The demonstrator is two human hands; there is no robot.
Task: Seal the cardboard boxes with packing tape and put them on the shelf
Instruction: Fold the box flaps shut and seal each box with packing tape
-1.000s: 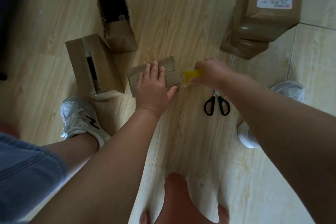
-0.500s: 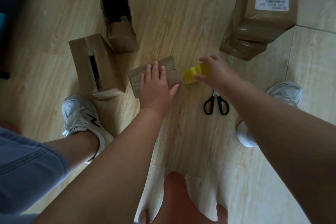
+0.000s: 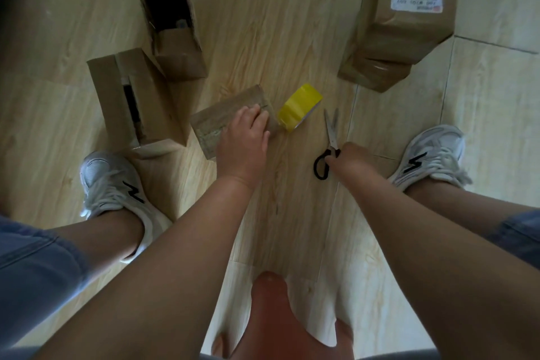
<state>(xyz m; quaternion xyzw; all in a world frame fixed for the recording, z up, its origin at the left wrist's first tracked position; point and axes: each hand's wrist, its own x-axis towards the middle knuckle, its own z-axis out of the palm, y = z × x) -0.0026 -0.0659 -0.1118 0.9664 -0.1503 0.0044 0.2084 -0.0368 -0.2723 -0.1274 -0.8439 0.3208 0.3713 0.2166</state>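
A small flat cardboard box (image 3: 216, 120) lies on the wooden floor in the middle. My left hand (image 3: 244, 140) presses down on its right end with curled fingers. A yellow roll of packing tape (image 3: 299, 107) lies on the floor right beside the box, with a strip still running to the box end. My right hand (image 3: 349, 159) has its fingers on the black handles of the scissors (image 3: 330, 137), whose blades point away from me.
Two open cardboard boxes (image 3: 137, 99) (image 3: 172, 23) stand at the left. A larger sealed box (image 3: 403, 17) with a white label stands at the upper right. My white shoes (image 3: 114, 184) (image 3: 429, 155) flank the work spot.
My right hand let go of the yellow tape roll, which now lies by the box, and moved down to the scissors' handles. My left hand curled on the box.
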